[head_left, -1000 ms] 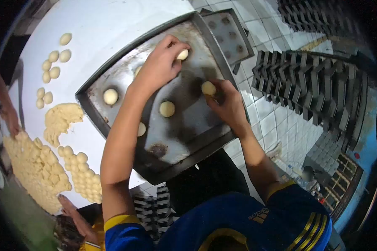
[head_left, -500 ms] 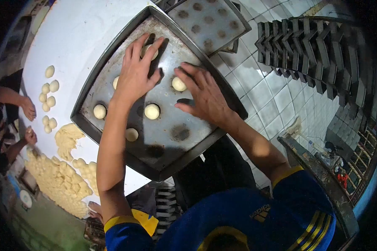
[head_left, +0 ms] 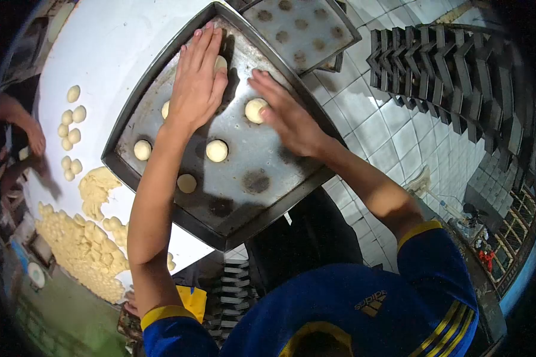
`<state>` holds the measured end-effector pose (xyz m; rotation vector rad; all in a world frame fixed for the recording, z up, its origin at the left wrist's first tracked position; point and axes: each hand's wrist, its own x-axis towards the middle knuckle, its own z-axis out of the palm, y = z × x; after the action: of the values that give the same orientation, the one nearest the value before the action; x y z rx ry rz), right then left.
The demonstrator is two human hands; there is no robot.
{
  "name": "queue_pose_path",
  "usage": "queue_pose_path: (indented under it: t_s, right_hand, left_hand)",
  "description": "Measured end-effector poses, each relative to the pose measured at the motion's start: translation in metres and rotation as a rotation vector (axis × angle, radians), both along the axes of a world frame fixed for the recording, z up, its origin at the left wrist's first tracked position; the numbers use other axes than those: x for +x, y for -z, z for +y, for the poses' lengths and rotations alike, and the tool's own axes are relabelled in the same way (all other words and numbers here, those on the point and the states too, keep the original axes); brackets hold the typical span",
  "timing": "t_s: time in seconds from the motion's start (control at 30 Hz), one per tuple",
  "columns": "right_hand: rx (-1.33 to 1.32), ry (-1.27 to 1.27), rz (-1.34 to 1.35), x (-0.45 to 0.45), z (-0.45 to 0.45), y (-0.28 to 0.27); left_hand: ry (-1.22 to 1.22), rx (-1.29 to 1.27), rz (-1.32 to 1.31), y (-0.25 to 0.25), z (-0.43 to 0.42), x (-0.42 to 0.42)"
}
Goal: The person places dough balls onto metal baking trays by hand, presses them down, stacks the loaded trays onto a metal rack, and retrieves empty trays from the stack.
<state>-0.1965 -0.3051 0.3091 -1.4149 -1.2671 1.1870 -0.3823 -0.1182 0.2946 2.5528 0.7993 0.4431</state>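
Observation:
A dark metal tray [head_left: 253, 205] with raised edges holds several pale dough balls. My left hand [head_left: 198, 89] lies flat with straight fingers over a dough piece [head_left: 220, 64] near the tray's far corner, covering part of it. Beside the round dough ball [head_left: 256, 110] at the right is my right hand [head_left: 289, 116], fingers stretched out and slightly blurred, its thumb near the ball. Another ball [head_left: 217, 150] sits mid-tray, one [head_left: 142, 150] lies by the left edge, and a flatter piece [head_left: 187, 183] is nearer me. My left hand partly hides one more ball [head_left: 165, 110].
The white table [head_left: 119, 65] bears small dough balls [head_left: 79, 113], a dough lump [head_left: 96, 187] and a large dough mass [head_left: 80, 244]. Another person's hand [head_left: 36, 141] is at the left. A second tray [head_left: 301, 35] lies beyond; stacked dark metal racks [head_left: 441, 77] stand right.
Both hands have left the balls they held a second ago. Since half a second ago, my left hand has flattened over the far dough piece, and my right hand has shifted slightly beside its ball.

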Motion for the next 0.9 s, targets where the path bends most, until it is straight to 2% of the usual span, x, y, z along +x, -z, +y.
queue_pose_path:
  t_s: [0.07, 0.1, 0.17, 0.2, 0.23, 0.3, 0.33, 0.37, 0.43, 0.5, 0.63, 0.73, 0.77, 0.83, 0.9]
  right_hand:
    - [0.080, -0.301, -0.667, -0.011, 0.005, 0.003]
    - [0.080, -0.304, -0.667, -0.014, 0.002, 0.010]
    - [0.171, -0.445, -0.897, -0.023, -0.006, 0.031]
    - [0.190, -0.456, -0.899, -0.022, -0.009, 0.035]
    - [0.177, -0.386, -0.720, -0.015, -0.007, 0.034]
    - [0.067, -0.280, -0.328, -0.008, -0.006, 0.032]
    - [-0.009, -0.146, -0.010, -0.012, -0.010, 0.026]
    - [-0.059, -0.102, 0.019, -0.015, 0.001, 0.005]
    - [-0.042, -0.085, 0.030, -0.027, 0.017, -0.027]
    - [-0.030, -0.133, 0.061, -0.044, 0.026, -0.029]
    - [0.020, -0.267, 0.060, -0.115, 0.094, -0.063]
    - [0.180, -0.411, -0.102, -0.188, 0.174, -0.062]
    - [0.237, -0.442, -0.177, -0.214, 0.200, -0.053]
    - [0.199, -0.451, -0.161, -0.264, 0.250, -0.038]
    - [0.320, -0.470, -0.303, -0.306, 0.299, -0.008]
  left_hand:
    - [0.046, 0.022, 0.065, 0.012, -0.002, -0.004]
    - [0.095, 0.047, 0.130, 0.017, -0.002, -0.006]
    - [0.119, 0.039, 0.183, 0.024, -0.005, -0.008]
    - [0.132, 0.040, 0.241, 0.026, -0.004, -0.011]
    - [0.096, 0.042, 0.241, 0.023, -0.002, -0.009]
    - [0.009, 0.112, 0.120, -0.014, -0.003, -0.019]
    - [-0.077, 0.072, -0.012, -0.031, -0.002, -0.031]
    - [-0.160, 0.038, -0.147, -0.047, -0.001, -0.047]
    - [-0.324, 0.034, -0.209, -0.071, -0.002, -0.096]
    - [-0.565, 0.032, -0.314, -0.076, -0.001, -0.155]
    - [-0.922, 0.157, -0.288, -0.045, 0.006, -0.282]
    - [-0.996, 0.095, -0.282, -0.024, 0.028, -0.343]
    - [-0.955, 0.119, -0.221, -0.022, 0.040, -0.354]
    - [-0.923, 0.144, -0.166, -0.015, 0.066, -0.369]
    - [-0.883, 0.105, -0.022, -0.002, 0.091, -0.371]
